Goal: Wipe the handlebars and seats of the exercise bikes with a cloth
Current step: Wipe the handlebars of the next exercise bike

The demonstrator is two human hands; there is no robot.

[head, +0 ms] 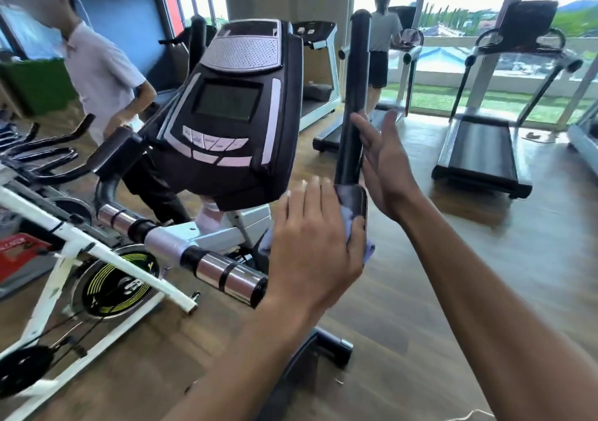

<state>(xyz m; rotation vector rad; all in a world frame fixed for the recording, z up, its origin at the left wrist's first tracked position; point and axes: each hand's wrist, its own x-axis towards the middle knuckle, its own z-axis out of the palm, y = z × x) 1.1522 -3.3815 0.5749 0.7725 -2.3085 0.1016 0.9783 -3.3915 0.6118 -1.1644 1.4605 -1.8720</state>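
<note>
Mid-wipe, I judge: my left hand grips the cloth around the upright handlebar base; right hand flat, fingers straight, beside it. Seats (none visible) presumably remain.

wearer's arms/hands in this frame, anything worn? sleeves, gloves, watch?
Nothing worn that shows. Left hand and right hand are bare, no gloves, no rings visible. Both forearms are bare up to the frame edge: no sleeves, watch or wristband in view.
</note>
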